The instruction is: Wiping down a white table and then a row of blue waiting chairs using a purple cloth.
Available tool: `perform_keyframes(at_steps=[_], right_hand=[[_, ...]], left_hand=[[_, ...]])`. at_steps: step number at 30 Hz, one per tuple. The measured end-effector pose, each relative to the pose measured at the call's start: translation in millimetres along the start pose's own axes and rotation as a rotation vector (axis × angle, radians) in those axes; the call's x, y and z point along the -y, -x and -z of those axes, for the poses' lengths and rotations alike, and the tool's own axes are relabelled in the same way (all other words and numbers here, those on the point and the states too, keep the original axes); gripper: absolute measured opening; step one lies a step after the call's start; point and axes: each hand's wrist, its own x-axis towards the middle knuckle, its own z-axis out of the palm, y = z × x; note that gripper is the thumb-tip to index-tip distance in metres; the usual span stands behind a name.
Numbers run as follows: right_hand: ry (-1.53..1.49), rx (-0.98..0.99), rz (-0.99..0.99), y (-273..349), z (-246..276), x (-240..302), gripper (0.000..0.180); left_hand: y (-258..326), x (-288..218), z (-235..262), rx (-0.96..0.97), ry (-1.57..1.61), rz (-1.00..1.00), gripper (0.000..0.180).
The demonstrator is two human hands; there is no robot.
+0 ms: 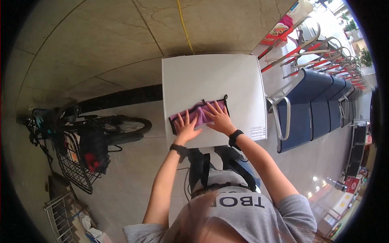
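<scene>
A purple cloth piece with black edging (200, 116) lies flat as a long strip on a white box-like table (214, 77). Black cord or trim runs along its far edge, and a small loop sticks up at its far right corner. My left hand (186, 129) rests on the left part of the cloth, fingers spread. Over the right part lies my right hand (220, 120), its fingers also stretched out and apart. Both palms face down, and neither hand grips the cloth. What lies under the fingers is hidden.
A tiled wall with a yellow cable (184, 26) rises behind the table. At the left stands a bicycle with a wire basket (77, 170). Dark blue linked seats (291, 125) are close on the right, with red-and-metal frames (283, 54) beyond them.
</scene>
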Motion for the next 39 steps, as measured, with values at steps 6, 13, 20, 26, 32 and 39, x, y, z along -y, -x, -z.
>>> perform_keyframes(at_steps=[6,13,20,26,32,39], right_hand=[[0.059,-0.035,-0.005,-41,14,-59,0.05],[0.082,0.061,0.05,-1,32,-111,0.053],[-0.056,0.196,0.1,109,54,-137,0.046],[-0.054,0.254,0.068,172,55,-127,0.046],[-0.068,0.293,-0.015,156,47,-133,0.049],[-0.046,0.14,-0.089,87,34,-140,0.052]], left_hand=[[-56,-33,7,-0.233,-0.107,0.039,0.077],[-68,-101,-25,-0.172,-0.155,0.043,0.072],[-5,-165,-82,0.043,-0.144,-0.12,0.094],[26,-178,-86,0.338,-0.012,-0.195,0.088],[5,-157,-92,-0.039,-0.193,-0.313,0.072],[-66,-138,-38,-0.038,-0.175,-0.289,0.069]])
